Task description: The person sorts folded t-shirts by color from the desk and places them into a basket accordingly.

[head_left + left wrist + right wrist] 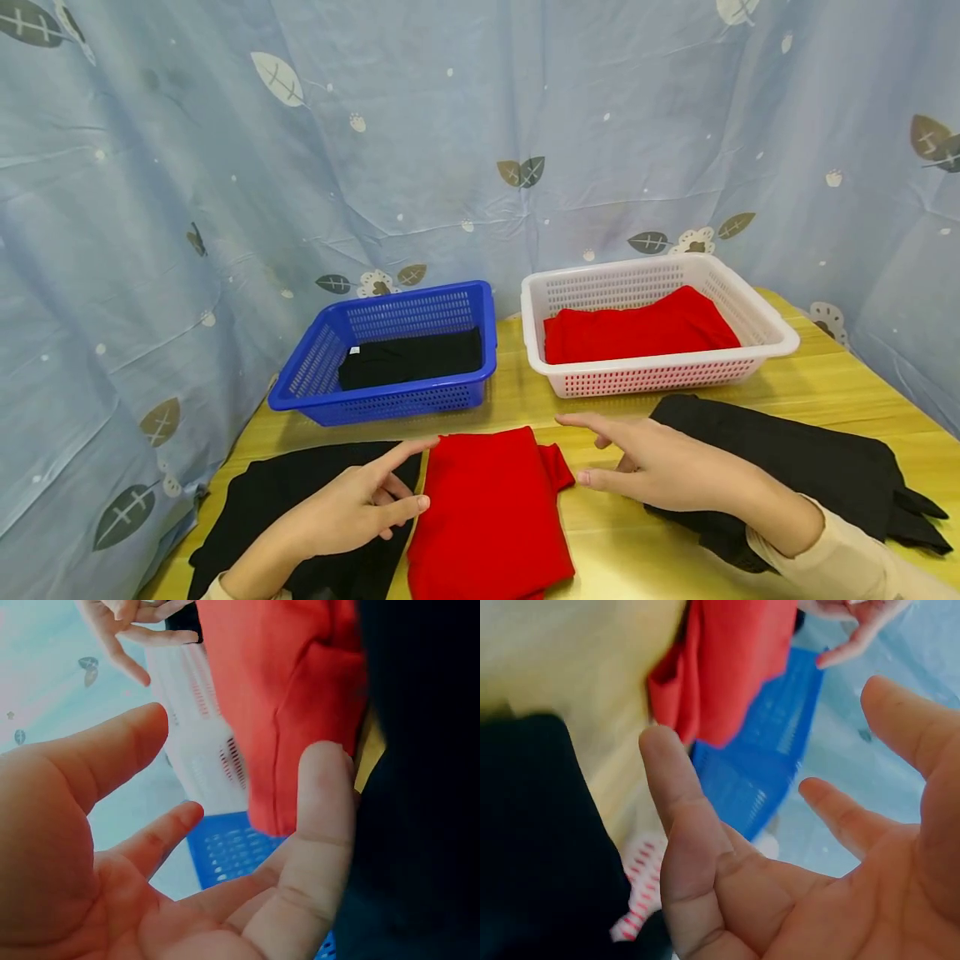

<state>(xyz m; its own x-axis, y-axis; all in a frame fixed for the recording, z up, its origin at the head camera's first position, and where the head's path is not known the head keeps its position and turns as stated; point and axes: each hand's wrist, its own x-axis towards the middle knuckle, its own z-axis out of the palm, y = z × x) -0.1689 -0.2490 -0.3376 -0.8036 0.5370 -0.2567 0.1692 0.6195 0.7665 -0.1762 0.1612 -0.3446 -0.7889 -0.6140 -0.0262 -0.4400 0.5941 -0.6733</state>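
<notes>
A folded red garment (491, 512) lies at the table's front, a small red flap (557, 467) jutting from its right side. My left hand (352, 508) hovers at its left edge with relaxed fingers, partly over a black garment (258, 492). To the right of the red garment, my right hand (667, 462) is held loosely spread, holding nothing, close to another black folded garment (795, 458). In the left wrist view, thumb and fingers stand apart beside the red cloth (262, 712). The right wrist view likewise shows an empty palm near the red cloth (735, 667).
Behind the garments, a blue basket (382, 408) holds folded black cloth (416, 358). Right of it stands a white basket (660, 371) with red cloth (637, 333) inside. A pale blue leaf-patterned curtain (427, 133) hangs around the back of the yellow wooden table (600, 550).
</notes>
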